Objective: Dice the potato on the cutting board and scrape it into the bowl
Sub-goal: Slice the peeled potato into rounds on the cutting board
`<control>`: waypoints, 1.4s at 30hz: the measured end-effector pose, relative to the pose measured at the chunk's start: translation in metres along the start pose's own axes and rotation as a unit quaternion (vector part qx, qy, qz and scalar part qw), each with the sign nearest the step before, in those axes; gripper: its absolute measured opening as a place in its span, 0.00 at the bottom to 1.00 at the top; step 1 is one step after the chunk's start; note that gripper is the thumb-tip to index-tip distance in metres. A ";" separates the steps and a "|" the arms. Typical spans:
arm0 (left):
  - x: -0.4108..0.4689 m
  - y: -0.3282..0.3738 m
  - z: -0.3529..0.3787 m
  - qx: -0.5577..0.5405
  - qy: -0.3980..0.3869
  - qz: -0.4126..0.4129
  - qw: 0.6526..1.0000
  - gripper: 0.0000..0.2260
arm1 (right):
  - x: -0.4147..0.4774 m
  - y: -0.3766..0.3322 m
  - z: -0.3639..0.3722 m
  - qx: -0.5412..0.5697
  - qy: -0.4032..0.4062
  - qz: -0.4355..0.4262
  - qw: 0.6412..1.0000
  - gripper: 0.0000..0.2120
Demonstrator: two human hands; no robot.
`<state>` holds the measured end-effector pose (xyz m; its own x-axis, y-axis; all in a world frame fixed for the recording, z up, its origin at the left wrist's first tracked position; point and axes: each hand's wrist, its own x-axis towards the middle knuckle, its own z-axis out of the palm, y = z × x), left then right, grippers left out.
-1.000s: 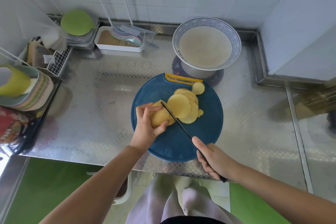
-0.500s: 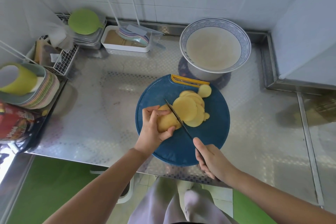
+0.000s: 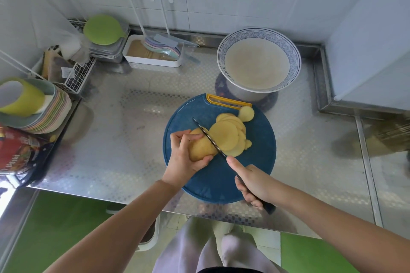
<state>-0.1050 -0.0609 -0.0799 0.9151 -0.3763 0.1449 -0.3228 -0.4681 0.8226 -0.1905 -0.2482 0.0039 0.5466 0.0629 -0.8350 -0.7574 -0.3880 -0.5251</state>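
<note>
Potato (image 3: 200, 148) sits left of centre on the blue cutting board (image 3: 213, 182), and your left hand (image 3: 185, 157) is right on it: fingers curled over the top, thumb tucked against the near end, a firm grip on the uncut end piece. Here is the relation that matters: the knife (image 3: 209, 137) runs diagonally, tip away and to the left, handle back toward you, and it rests hard against the cut face. Uncut potato and your left knuckles are on its left, just beside the edge. The fanned slices (image 3: 224, 135) are on its right, trailing away toward the board's yellow handle. Your right hand (image 3: 253, 182) is wrapped closed round the knife handle, with one digit laid forward toward the blade. My read is that you're at the slicing stage, with no dice yet. The bowl (image 3: 258, 34) waits beyond the board's far edge, with no potato in it that I can see.
</note>
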 end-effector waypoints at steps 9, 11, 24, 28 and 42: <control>0.001 -0.001 0.001 -0.016 0.007 -0.006 1.000 0.26 | 0.002 -0.009 0.000 -0.019 0.007 0.031 0.999 0.36; 0.001 0.000 0.002 -0.013 0.008 -0.001 1.000 0.26 | 0.004 -0.013 0.000 -0.020 0.007 0.044 0.999 0.36; 0.001 -0.001 0.002 -0.011 0.009 0.008 1.000 0.25 | 0.027 -0.021 0.007 0.014 0.004 0.044 0.999 0.34; 0.003 -0.001 0.001 -0.011 0.003 0.007 1.000 0.25 | 0.033 -0.022 0.007 0.014 0.006 0.036 0.999 0.34; 0.004 -0.003 -0.002 -0.015 -0.015 0.003 1.000 0.25 | 0.046 -0.010 0.007 0.041 0.004 -0.001 0.999 0.34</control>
<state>-0.1004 -0.0595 -0.0810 0.9054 -0.4029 0.1337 -0.3203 -0.4417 0.8381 -0.1599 -0.2346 -0.0306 0.5510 0.0571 -0.8325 -0.7826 -0.3109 -0.5393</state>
